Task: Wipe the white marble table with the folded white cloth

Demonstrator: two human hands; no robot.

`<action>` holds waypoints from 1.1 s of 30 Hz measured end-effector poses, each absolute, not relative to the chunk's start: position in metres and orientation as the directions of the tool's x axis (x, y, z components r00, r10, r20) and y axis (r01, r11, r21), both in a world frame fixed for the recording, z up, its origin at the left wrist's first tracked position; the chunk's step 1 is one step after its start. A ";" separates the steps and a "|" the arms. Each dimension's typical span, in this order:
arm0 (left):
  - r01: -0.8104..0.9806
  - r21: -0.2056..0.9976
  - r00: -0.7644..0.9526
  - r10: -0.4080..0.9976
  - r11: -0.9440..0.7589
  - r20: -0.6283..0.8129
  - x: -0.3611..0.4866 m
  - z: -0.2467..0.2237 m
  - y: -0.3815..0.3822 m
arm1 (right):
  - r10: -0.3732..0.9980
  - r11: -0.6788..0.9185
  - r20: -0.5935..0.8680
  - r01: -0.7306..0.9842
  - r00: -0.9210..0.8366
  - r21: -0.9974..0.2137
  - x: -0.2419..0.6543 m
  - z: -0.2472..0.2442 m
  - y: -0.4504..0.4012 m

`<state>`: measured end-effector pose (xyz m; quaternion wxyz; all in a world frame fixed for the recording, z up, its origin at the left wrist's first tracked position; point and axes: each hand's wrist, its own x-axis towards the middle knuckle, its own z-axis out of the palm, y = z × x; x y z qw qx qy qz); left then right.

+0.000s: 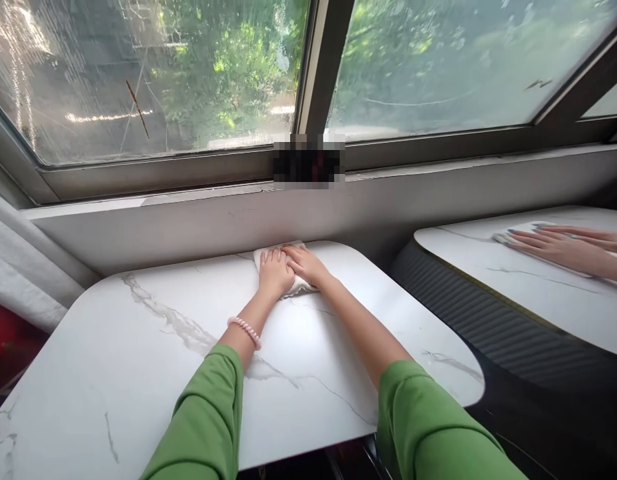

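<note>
A white cloth (299, 287) lies on the white marbled table (188, 373), close to its far edge below the window. My left hand (275, 270) rests on the cloth with its fingers spread and pressing down. Beside it, my right hand (304, 263) also lies flat on the cloth, its fingertips touching my left hand. Both arms reach forward in green sleeves, and a pink beaded bracelet circles my left wrist.
Another marbled table (538, 287) stands at the right, where another person's hands (578, 250) rest on a white cloth. A dark ribbed seat (468, 320) lies between the tables. White curtain (18, 267) hangs at the left; the window sill (188, 195) runs behind.
</note>
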<state>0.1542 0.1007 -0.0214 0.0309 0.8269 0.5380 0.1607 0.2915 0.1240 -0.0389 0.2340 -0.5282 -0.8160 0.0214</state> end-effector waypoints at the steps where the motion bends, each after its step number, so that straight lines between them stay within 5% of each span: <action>1: 0.882 0.225 0.366 0.902 -0.415 0.229 0.154 -0.022 0.098 | 0.871 0.444 0.359 0.849 -0.334 -0.288 0.291 -0.038 0.121; 18: 0.836 0.164 0.487 0.845 -0.524 0.220 0.141 -0.016 -0.030 | 0.842 0.520 0.317 0.813 -0.437 -0.261 0.298 -0.036 -0.018; 33: 0.788 -0.012 0.601 0.765 -0.616 0.229 0.152 -0.021 -0.130 | 0.863 0.486 0.281 0.841 -0.420 -0.237 0.306 -0.023 -0.136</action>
